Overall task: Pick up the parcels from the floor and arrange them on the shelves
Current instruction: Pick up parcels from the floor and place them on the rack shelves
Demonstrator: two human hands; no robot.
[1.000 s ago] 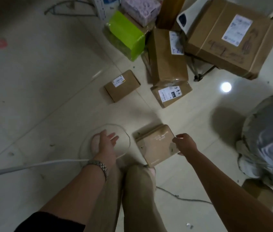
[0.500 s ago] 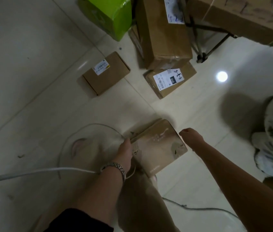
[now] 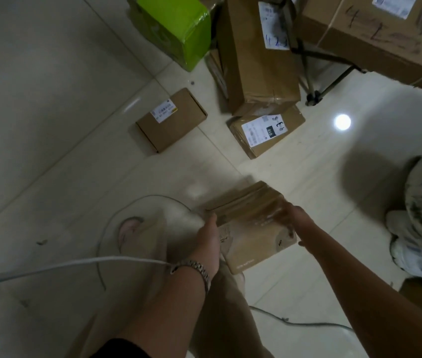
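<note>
Your left hand [image 3: 208, 237] and right hand [image 3: 298, 220] each have a grip on the box [image 3: 253, 236], clasping its opposite sides.

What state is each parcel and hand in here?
Taped parcel: gripped at both sides.
Left hand: grips the parcel's left edge.
Right hand: grips its right edge.
Small box: closed, flat on floor.
Labelled parcel: sealed, on floor.
Green parcel: wrapped, on floor.

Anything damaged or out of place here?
The small taped brown cardboard parcel, held between left hand and right hand, looks scuffed and torn near its left edge. A thin grey cable loops underfoot: possible trip hazard.
</note>
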